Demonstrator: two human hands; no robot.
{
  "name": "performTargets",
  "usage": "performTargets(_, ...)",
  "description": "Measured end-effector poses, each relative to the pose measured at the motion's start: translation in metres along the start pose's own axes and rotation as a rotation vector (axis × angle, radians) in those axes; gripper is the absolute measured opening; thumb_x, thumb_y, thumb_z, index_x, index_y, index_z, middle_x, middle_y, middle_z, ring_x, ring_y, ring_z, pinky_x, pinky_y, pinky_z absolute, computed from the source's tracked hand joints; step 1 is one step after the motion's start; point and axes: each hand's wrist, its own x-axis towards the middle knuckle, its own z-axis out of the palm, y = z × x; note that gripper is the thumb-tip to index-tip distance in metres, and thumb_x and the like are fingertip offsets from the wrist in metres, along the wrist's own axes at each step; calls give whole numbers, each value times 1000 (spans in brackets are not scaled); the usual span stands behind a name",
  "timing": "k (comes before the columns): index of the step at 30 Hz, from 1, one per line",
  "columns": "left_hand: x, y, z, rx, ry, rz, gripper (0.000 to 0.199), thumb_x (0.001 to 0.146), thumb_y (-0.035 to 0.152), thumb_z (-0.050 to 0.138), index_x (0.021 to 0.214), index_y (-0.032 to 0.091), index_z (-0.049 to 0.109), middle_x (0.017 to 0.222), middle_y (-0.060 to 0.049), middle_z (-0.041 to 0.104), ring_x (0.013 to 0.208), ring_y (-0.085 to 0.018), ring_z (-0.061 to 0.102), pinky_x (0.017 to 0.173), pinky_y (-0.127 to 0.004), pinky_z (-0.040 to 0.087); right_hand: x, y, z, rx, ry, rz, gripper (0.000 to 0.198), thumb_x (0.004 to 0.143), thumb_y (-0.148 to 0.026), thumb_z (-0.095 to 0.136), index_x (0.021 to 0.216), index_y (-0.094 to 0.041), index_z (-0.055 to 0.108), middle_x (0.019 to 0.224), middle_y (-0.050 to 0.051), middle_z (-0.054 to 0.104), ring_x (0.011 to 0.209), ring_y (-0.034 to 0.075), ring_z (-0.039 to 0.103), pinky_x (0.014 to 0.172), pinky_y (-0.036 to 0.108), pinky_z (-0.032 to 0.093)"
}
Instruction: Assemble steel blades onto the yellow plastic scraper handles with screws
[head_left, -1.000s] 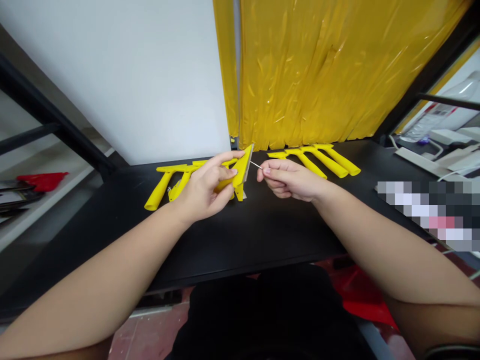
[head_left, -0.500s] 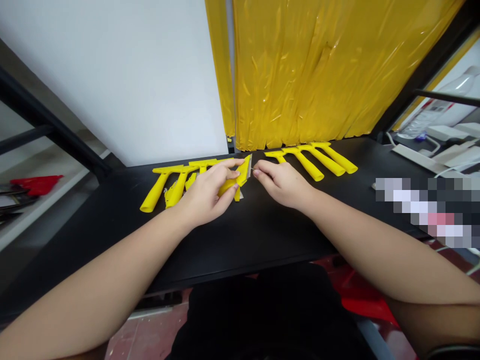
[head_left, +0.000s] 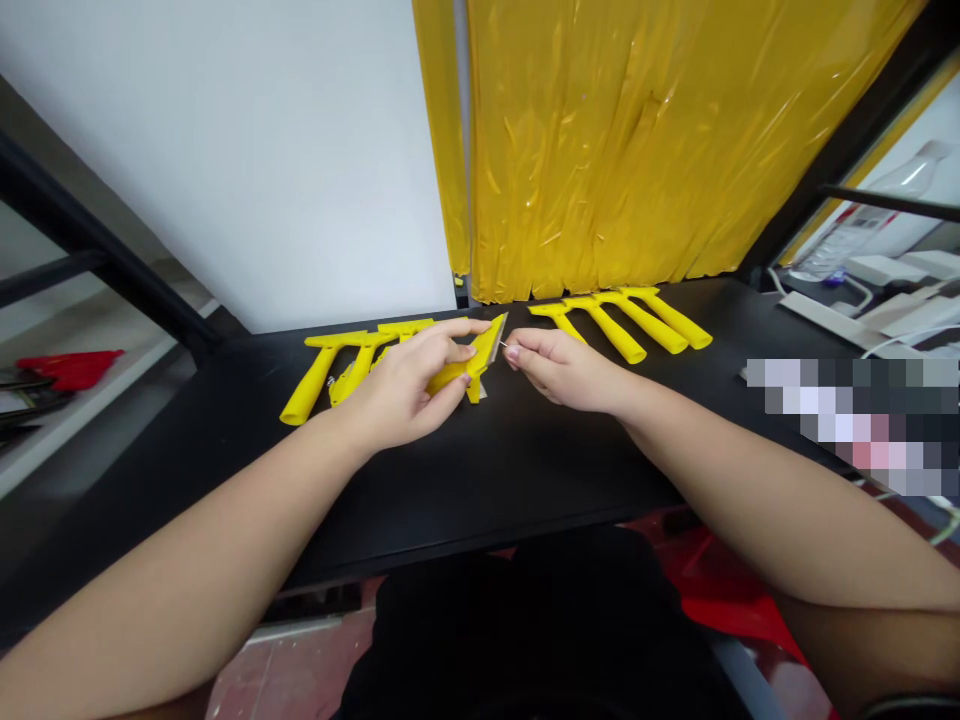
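My left hand (head_left: 420,375) is closed around a yellow scraper (head_left: 489,345), its head tilted up and a thin grey metal strip along the right edge. My right hand (head_left: 559,365) pinches a small thin metal rod (head_left: 504,344) whose tip points at that strip. Whether the tip touches the strip I cannot tell. Under my left hand lie more yellow scrapers (head_left: 304,385) and small yellow pieces (head_left: 343,387), partly covered by the hand. Beyond my right hand is a row of several yellow scrapers (head_left: 619,335), handles toward me.
The black tabletop (head_left: 480,480) backs onto a white panel (head_left: 285,160) and a yellow plastic-wrapped panel (head_left: 600,150). Black frame bars (head_left: 150,270) rise at the left. At the right are a clear bottle (head_left: 862,225) and white parts with cables (head_left: 847,325).
My right hand has turned slightly, its fingers curling more around the rod. The scraper in my left hand has shifted very little.
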Motion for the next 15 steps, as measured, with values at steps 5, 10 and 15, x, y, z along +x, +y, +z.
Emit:
performTargets(5, 0, 0, -3, -22, -12, 18, 37, 90, 5, 68, 120, 22, 56, 140, -19, 73, 134, -32, 72, 83, -35, 63, -2, -2, 0, 253, -125, 178, 29, 111, -46, 49, 89, -26, 48, 50, -13, 33, 37, 9, 26, 36, 23, 25)
performTargets(10, 0, 1, -4, 6, -50, -3, 29, 93, 8, 66, 116, 21, 57, 144, -21, 71, 138, -32, 70, 89, -37, 65, 2, 6, -3, 171, -125, 121, 31, 110, -49, 51, 89, -25, 50, 51, -12, 36, 40, 10, 30, 40, 23, 27)
performTargets(15, 1, 3, -4, 19, -81, -9, 23, 95, 7, 63, 115, 19, 58, 145, -23, 70, 138, -33, 70, 99, -43, 65, 6, 15, -7, -121, -36, -62, 33, 109, -44, 51, 86, -21, 58, 66, -5, 47, 61, 12, 43, 60, 27, 37)
